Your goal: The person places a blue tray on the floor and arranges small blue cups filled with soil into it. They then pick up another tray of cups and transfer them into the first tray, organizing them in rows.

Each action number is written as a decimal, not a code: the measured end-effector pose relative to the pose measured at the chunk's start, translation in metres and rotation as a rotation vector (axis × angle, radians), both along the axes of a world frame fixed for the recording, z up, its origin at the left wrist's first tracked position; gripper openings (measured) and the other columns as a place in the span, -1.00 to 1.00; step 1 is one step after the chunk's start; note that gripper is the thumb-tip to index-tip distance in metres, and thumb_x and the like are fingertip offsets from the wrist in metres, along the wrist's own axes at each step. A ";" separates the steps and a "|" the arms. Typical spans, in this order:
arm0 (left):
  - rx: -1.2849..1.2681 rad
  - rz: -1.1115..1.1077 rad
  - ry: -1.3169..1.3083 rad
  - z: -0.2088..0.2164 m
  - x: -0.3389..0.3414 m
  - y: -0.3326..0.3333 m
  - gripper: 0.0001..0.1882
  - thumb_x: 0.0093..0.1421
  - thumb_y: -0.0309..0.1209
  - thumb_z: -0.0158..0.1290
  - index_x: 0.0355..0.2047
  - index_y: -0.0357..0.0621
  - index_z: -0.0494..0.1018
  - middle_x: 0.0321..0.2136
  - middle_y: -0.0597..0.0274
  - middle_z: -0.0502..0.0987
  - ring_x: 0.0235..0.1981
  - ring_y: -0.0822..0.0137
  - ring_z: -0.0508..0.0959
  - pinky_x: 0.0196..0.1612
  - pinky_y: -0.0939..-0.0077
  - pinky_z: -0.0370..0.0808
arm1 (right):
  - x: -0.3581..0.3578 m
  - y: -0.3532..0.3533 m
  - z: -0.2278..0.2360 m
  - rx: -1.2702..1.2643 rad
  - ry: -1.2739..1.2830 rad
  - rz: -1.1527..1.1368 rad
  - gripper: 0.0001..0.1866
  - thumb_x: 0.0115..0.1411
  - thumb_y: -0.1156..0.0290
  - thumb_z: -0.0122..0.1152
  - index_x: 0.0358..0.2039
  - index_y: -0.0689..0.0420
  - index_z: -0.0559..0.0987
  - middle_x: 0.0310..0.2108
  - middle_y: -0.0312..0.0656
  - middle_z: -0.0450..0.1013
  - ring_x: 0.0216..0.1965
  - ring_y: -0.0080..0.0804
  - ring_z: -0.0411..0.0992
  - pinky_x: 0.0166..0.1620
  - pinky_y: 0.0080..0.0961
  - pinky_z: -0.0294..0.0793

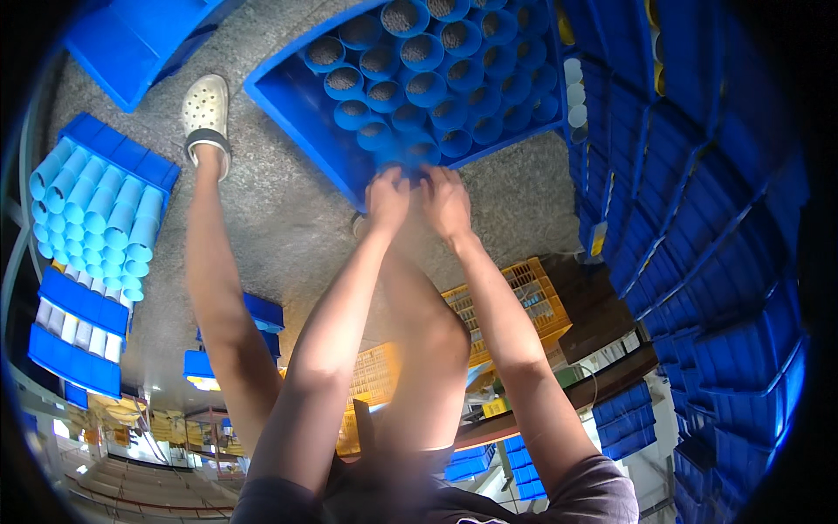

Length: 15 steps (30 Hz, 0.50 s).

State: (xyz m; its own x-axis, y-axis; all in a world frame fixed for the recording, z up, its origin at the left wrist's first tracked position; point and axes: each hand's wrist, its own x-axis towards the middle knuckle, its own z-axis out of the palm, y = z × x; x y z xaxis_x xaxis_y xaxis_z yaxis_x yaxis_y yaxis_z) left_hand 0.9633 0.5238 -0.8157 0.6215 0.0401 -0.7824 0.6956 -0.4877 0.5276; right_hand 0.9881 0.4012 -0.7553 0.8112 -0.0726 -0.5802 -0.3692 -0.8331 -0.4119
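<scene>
Both my hands are together at the near corner of a large blue bin, fingertips over its inside. My left hand has its fingers bent and closed against a blue tube in the nearest row. My right hand closes on that tube from the other side, fingers curled. A haze blurs the tube and the fingertips, and its lower part is hidden. Behind it, several upright blue tubes stand packed in rows, many showing grey granules inside.
Light-blue tubes lie stacked in a blue crate at the left. Tall stacks of blue bins line the right. Yellow crates stand near my knee. Another blue bin sits at the upper left, near my shoe.
</scene>
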 end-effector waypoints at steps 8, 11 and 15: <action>-0.071 0.130 0.080 0.085 0.039 0.085 -0.70 0.26 -0.44 0.16 -0.02 -0.29 0.54 -0.14 -0.01 0.65 -0.11 0.25 0.66 -0.03 0.41 0.56 | 0.046 0.016 0.081 -0.029 0.042 0.050 -0.75 0.24 0.49 0.14 -0.07 0.21 0.60 -0.11 0.08 0.54 -0.04 0.11 0.48 -0.01 -0.12 0.49; -0.075 0.161 0.055 0.135 0.092 0.129 -0.70 0.27 -0.42 0.16 -0.01 -0.24 0.54 -0.15 0.01 0.66 -0.12 0.26 0.66 -0.03 0.40 0.56 | 0.099 0.034 0.125 -0.015 -0.027 0.066 -0.76 0.25 0.48 0.16 -0.08 0.21 0.60 -0.11 0.06 0.55 -0.06 0.08 0.50 -0.02 -0.15 0.51; -0.078 0.255 -0.102 0.218 0.191 0.197 -0.72 0.26 -0.41 0.15 -0.03 -0.20 0.55 -0.22 0.08 0.64 -0.21 0.24 0.64 -0.08 0.36 0.56 | 0.206 0.092 0.183 0.022 -0.221 0.100 -0.77 0.23 0.52 0.19 -0.09 0.19 0.60 -0.17 0.00 0.56 -0.14 -0.01 0.53 -0.09 -0.23 0.53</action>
